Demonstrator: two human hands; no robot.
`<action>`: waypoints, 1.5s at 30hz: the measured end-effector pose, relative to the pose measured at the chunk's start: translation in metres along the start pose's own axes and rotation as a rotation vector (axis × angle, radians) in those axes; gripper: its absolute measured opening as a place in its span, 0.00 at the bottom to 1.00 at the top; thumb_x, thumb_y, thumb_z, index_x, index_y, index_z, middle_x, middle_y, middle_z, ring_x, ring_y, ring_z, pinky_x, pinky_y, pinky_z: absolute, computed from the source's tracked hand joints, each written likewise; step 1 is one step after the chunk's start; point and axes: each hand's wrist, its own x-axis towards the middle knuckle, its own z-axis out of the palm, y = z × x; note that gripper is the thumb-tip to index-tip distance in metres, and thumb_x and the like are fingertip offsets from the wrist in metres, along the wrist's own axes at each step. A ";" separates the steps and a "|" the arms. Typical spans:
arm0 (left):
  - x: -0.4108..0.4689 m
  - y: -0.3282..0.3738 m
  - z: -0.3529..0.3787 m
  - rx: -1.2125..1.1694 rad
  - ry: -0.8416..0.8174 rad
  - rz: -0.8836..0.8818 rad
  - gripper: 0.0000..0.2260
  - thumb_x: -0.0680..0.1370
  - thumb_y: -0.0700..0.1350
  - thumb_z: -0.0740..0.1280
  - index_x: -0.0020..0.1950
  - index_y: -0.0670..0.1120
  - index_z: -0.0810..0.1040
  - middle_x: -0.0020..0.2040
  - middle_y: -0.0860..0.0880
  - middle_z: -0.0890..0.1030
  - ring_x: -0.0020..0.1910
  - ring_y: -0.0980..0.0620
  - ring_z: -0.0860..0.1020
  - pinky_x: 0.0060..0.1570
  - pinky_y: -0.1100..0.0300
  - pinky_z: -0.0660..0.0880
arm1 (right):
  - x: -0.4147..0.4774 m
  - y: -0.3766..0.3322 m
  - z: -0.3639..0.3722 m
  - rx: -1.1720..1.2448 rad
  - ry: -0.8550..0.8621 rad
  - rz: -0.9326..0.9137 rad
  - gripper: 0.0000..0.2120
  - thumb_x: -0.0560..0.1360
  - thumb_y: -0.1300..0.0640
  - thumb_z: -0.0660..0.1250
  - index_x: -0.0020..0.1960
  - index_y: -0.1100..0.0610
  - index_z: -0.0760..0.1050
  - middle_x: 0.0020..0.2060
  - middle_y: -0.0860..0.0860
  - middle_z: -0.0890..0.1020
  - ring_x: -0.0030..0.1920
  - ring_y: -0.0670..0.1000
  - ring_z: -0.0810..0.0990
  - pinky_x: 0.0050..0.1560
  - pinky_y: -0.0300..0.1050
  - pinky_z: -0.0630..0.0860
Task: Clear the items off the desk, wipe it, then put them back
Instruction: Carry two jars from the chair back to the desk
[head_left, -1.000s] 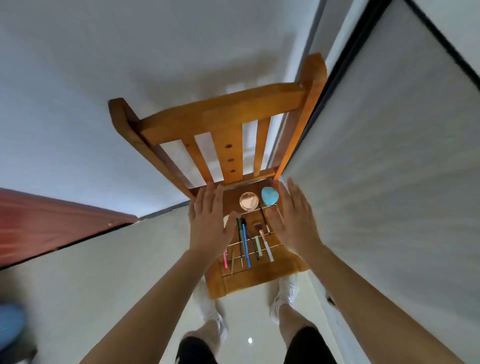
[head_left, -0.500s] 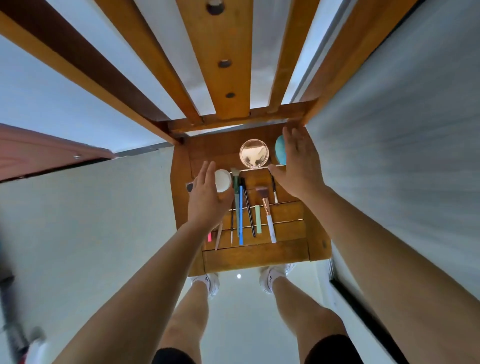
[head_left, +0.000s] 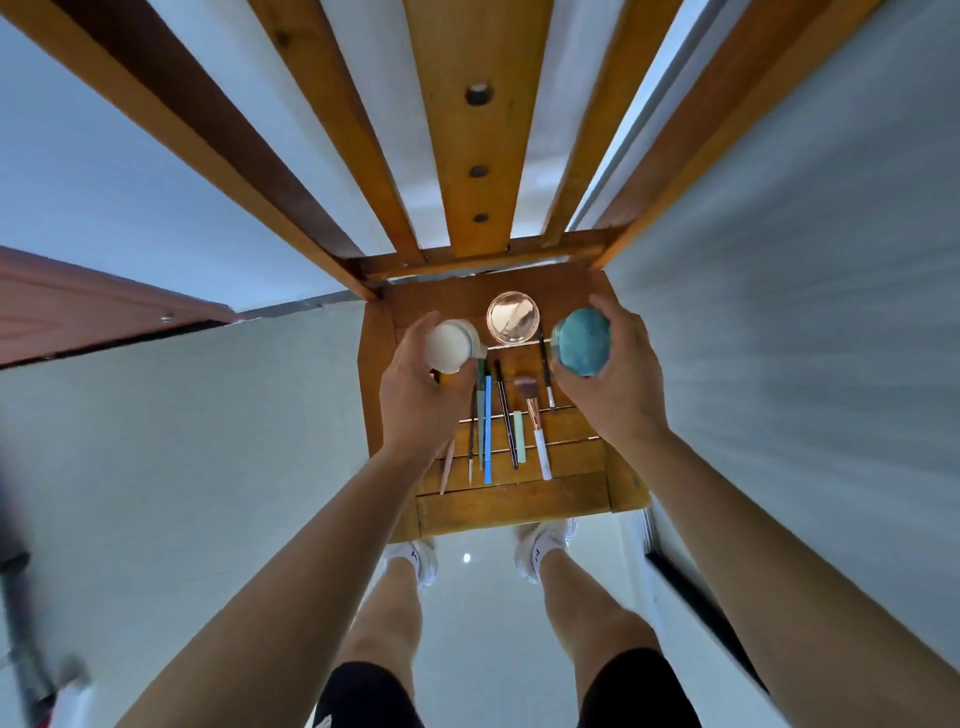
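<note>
in left hand (head_left: 420, 406) white jar (head_left: 448, 347), right hand (head_left: 619, 387) sponge (head_left: 583, 340)

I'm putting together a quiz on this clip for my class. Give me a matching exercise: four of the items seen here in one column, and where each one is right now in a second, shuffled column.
Things
1. white round jar
2. teal egg-shaped sponge
3. round rose-gold mirrored compact
4. long blue pencil

Places
A. lying lengthwise across the slats of the wooden chair seat
B. held by the right hand
C. at the back of the seat, between the two hands, no hand on it
D. held by the left hand

Pairs: 1-D, 2-B, 3-C, 4-A
</note>
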 end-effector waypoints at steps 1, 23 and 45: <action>-0.003 0.012 -0.015 -0.001 0.018 0.014 0.28 0.74 0.50 0.75 0.71 0.52 0.69 0.66 0.53 0.77 0.61 0.51 0.76 0.58 0.54 0.79 | -0.007 -0.014 -0.011 0.031 0.007 -0.005 0.41 0.68 0.48 0.80 0.74 0.43 0.61 0.70 0.46 0.71 0.65 0.46 0.73 0.56 0.29 0.69; -0.213 0.175 -0.425 -0.104 0.913 0.125 0.31 0.72 0.54 0.76 0.70 0.55 0.66 0.64 0.54 0.78 0.59 0.56 0.78 0.53 0.55 0.80 | -0.131 -0.451 -0.207 0.358 -0.164 -1.056 0.41 0.68 0.44 0.80 0.74 0.46 0.62 0.68 0.42 0.74 0.63 0.47 0.76 0.57 0.49 0.82; -0.660 -0.140 -0.662 0.012 1.573 -0.544 0.22 0.72 0.57 0.75 0.63 0.60 0.71 0.53 0.61 0.78 0.51 0.55 0.78 0.46 0.54 0.77 | -0.651 -0.703 0.060 0.293 -0.830 -1.722 0.36 0.67 0.40 0.79 0.71 0.47 0.72 0.64 0.40 0.77 0.59 0.40 0.75 0.57 0.33 0.72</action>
